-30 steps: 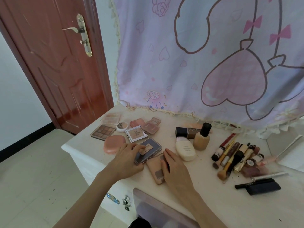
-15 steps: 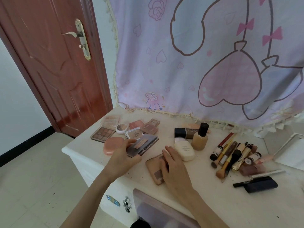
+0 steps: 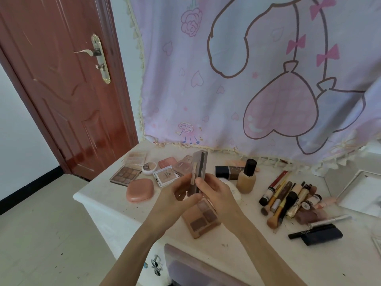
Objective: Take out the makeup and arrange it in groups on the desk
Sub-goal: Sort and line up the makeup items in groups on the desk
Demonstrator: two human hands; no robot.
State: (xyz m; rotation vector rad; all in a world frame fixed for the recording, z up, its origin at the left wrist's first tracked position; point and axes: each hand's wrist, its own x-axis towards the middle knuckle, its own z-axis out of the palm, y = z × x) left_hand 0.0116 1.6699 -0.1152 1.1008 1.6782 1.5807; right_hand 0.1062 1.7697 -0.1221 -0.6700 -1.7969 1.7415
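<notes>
Both hands, left hand (image 3: 181, 195) and right hand (image 3: 214, 193), pinch the gray palette (image 3: 199, 172) upright above the bench (image 3: 268, 254). We should hold it tight and lay it flat beside the palettes (image 3: 165, 172) left of our hands.

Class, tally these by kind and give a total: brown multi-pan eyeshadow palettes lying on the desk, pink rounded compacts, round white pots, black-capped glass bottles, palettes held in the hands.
Brown multi-pan palettes: 2, left palette and near palette
pink rounded compact: 1
round white pot: 1
black-capped glass bottle: 1
held palette: 1
Total: 6
</notes>
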